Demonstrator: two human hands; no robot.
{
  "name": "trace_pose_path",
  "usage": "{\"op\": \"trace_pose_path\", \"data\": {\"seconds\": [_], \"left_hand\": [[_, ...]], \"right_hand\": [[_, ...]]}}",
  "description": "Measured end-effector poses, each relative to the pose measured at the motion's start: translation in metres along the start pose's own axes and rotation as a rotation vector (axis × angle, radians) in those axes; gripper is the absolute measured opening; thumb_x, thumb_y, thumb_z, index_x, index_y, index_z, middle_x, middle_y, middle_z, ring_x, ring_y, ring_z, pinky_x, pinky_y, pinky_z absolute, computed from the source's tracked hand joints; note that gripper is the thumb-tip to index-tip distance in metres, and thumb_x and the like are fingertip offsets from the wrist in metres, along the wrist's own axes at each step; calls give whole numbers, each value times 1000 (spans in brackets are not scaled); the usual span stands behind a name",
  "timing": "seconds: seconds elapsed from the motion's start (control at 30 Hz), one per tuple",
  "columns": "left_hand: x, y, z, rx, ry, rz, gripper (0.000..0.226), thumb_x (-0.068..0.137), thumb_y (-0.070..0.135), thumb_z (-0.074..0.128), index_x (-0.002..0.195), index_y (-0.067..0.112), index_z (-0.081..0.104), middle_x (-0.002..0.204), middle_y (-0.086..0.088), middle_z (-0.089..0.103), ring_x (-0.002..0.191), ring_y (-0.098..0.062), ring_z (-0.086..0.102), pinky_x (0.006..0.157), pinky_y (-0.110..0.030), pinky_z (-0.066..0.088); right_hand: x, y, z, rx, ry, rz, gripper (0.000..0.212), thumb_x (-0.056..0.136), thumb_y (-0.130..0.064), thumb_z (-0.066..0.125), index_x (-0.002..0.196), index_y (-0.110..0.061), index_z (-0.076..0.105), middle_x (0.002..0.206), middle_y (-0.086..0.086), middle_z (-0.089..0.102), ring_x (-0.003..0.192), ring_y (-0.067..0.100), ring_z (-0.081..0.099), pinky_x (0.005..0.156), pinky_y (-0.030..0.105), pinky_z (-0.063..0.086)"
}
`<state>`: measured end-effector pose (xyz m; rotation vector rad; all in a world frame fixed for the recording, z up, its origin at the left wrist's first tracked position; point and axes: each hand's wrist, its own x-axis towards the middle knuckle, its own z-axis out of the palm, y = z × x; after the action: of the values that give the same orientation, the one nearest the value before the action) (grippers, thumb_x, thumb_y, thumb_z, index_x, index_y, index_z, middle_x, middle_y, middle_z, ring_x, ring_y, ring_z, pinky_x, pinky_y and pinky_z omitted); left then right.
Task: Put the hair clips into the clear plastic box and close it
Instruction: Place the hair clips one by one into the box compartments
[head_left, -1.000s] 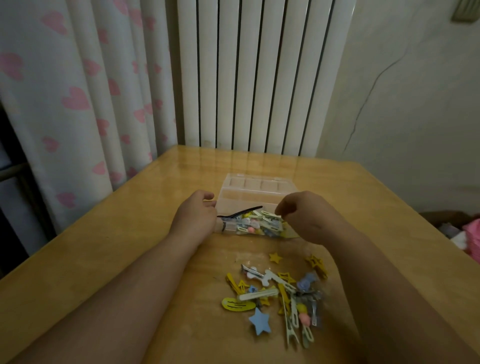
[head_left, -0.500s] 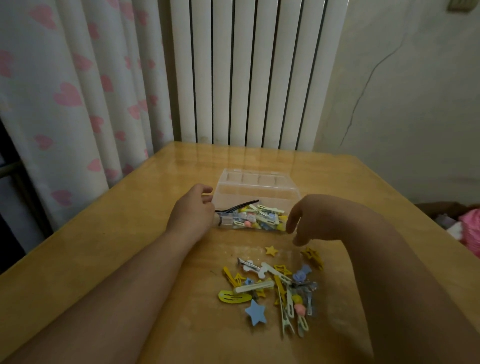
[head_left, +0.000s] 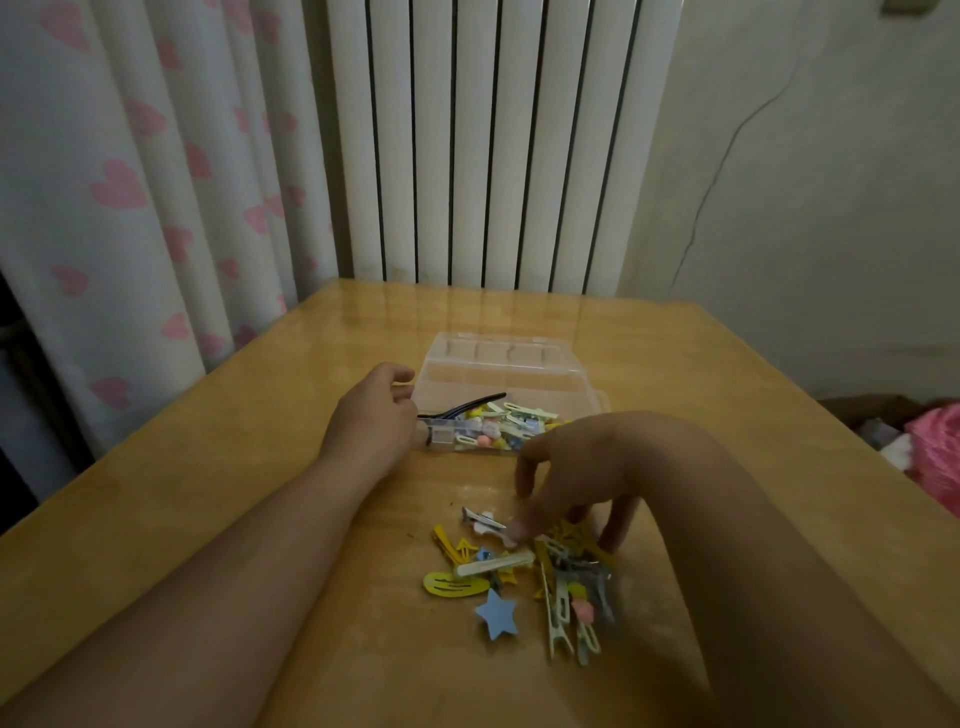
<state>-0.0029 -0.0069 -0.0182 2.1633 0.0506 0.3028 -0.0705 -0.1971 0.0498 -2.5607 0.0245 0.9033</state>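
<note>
The clear plastic box (head_left: 441, 439) lies open on the wooden table, its lid (head_left: 498, 358) folded back away from me. Several hair clips fill it, and a black clip (head_left: 467, 405) sticks out on top. My left hand (head_left: 371, 415) rests against the box's left end and steadies it. A pile of loose hair clips (head_left: 524, 571) lies nearer me, with a blue star clip (head_left: 496, 616) at its front. My right hand (head_left: 576, 478) hovers over the pile with fingers spread downward, fingertips touching the top clips; nothing is lifted.
The table (head_left: 208, 493) stands against a white radiator (head_left: 498, 140). A heart-patterned curtain (head_left: 130, 197) hangs at the left. Pink and white items (head_left: 935, 447) lie beyond the table's right edge.
My right hand has come back from the box toward me and lowered onto the loose pile, fingers opening. The left hand has stayed at the box.
</note>
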Motion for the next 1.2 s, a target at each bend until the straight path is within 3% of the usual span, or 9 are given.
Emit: {"op": "trace_pose_path", "data": {"seconds": [0.17,0.3,0.6,0.7,0.77,0.9,1.03,1.2], "left_hand": [[0,0,0,6,-2,-2,41,88,8,44,127,19,52,126,-3,61,103,-22,60,81,-36,52],[0,0,0,-1,-7,-3,40,89,8,43,126,19,52,127,-3,61,105,-22,59,83,-37,51],[1,-1,0,18,-2,10,38,89,10,44,124,19,54,124,-2,62,105,-19,59,84,-37,51],[2,-1,1,23,0,9,37,89,10,44,123,20,55,124,-2,63,105,-19,59,83,-36,52],[2,-1,1,28,1,10,37,89,10,44,123,19,55,124,-2,62,106,-19,59,81,-33,49],[2,-1,1,32,2,15,38,88,9,44,123,18,56,125,-3,62,110,-18,57,82,-29,44],[2,-1,1,33,5,15,38,88,9,44,123,18,56,125,-3,62,110,-18,57,82,-30,45],[1,0,1,24,7,17,38,88,9,45,124,18,56,125,-3,62,109,-19,58,80,-29,45]], "right_hand": [[-1,-12,10,-100,-54,-62,62,67,-36,86,120,-30,54,117,0,45,102,26,53,72,45,61],[-2,-15,11,-124,-82,-76,62,68,-26,87,119,-31,54,114,-2,46,102,29,54,70,41,62],[8,-15,15,-251,-8,-117,24,77,-13,80,96,-17,67,102,6,62,81,30,71,69,39,62],[10,-14,14,-266,51,-150,20,80,-7,73,98,-13,69,100,11,68,65,25,70,64,35,62],[11,-14,12,-257,81,-174,16,80,-5,72,95,-13,70,95,12,69,64,25,70,60,33,61],[8,-11,6,-291,191,-214,14,81,-2,67,80,-16,69,72,2,67,58,16,67,54,25,56],[6,-8,1,-203,274,-223,16,81,0,64,76,-14,70,73,5,71,62,14,71,48,18,51],[4,-4,-13,-11,521,-232,18,82,-2,67,79,-18,73,77,1,72,65,9,70,57,22,56]]}}
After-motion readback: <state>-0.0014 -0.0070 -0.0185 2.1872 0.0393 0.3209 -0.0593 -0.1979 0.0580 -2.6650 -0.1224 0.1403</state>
